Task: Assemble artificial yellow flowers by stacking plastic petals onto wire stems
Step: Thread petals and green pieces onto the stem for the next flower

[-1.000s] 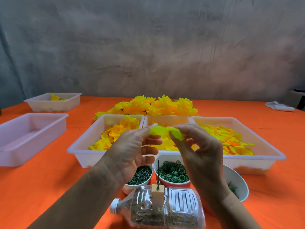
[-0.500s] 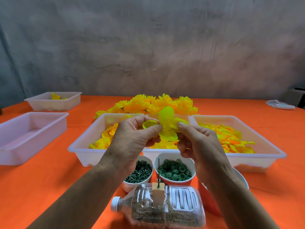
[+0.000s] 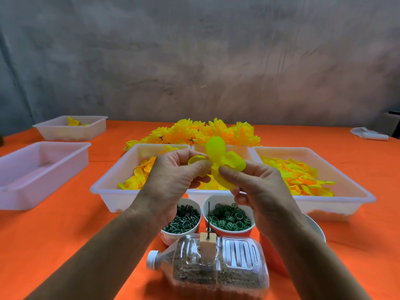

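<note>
A bright yellow petal piece (image 3: 220, 161) with several lobes is held in the air above the middle tray. My left hand (image 3: 173, 180) pinches its left side and also holds a smaller yellow petal (image 3: 195, 158). My right hand (image 3: 257, 189) pinches the piece from the right with thumb and forefinger. Below the hands, a thin dark wire stem (image 3: 209, 219) stands upright in a wooden block (image 3: 207, 245) set into a plastic bottle (image 3: 216, 269) lying on its side.
Three white trays of yellow petals: left (image 3: 112, 187), middle (image 3: 236, 149), right (image 3: 346, 191). Finished yellow flowers (image 3: 201, 131) are piled behind them. Two cups hold green parts (image 3: 184, 217) and green rings (image 3: 229, 217). An empty tray (image 3: 39, 169) and a far tray (image 3: 71, 128) sit at the left.
Both hands rose slightly and the petal piece was unfolded and turned upright, its lobes now spread between the fingers. The stem and bottle stayed in place.
</note>
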